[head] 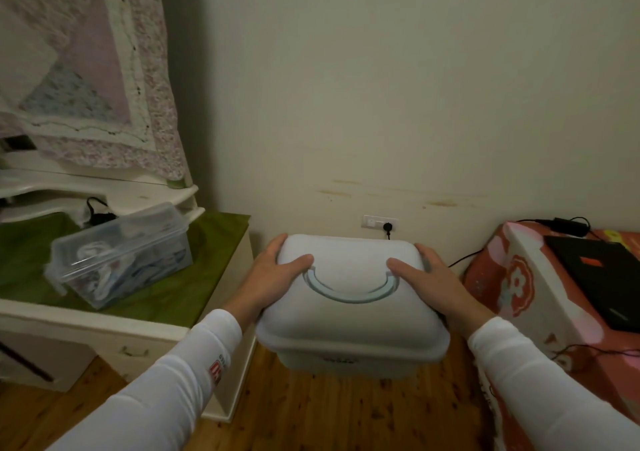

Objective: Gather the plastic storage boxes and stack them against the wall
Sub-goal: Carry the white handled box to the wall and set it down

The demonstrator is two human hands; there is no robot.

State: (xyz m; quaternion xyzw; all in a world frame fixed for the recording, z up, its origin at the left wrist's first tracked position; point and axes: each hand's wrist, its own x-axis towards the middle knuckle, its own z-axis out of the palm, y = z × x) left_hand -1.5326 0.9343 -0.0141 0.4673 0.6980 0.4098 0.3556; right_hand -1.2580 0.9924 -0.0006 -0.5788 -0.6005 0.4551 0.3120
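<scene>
Set white box down level, back edge flush to the wall, with even pressure both sides so the lid stays seated. Left hand and right hand clasp opposite lid edges, thumbs on top, fingers curled over. Box is close to wall, low over floor; contact unclear. Clear box sits on the surface, ungathered.

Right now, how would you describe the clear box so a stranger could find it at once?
Look left to the white dresser topped with a green cloth. On that cloth sits a lidded plastic box. Unlike the opaque white box held near the wall, it is see-through, showing blue and white contents.
</scene>
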